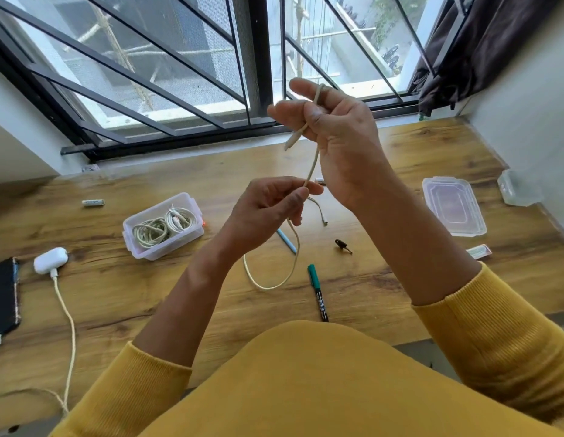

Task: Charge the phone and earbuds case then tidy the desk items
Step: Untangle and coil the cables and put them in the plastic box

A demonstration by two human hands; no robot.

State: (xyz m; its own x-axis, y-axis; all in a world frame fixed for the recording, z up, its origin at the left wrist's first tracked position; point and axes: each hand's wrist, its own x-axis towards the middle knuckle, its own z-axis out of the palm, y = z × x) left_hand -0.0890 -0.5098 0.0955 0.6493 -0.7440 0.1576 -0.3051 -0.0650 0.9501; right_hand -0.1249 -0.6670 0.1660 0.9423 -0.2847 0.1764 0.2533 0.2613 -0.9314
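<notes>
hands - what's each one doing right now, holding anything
Left hand: pinches the loose cable between thumb and fingertips.
Right hand: holds the same cable, which is looped over its raised finger, plug end hanging by the palm.

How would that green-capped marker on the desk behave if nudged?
The marker looks round-barrelled and lies flat on the smooth wooden desk, so a sideways push would probably roll it. It seems stiff and light, likely easy to pinch.

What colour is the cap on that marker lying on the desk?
Green, on the marker; its barrel is black. Head view.
</notes>
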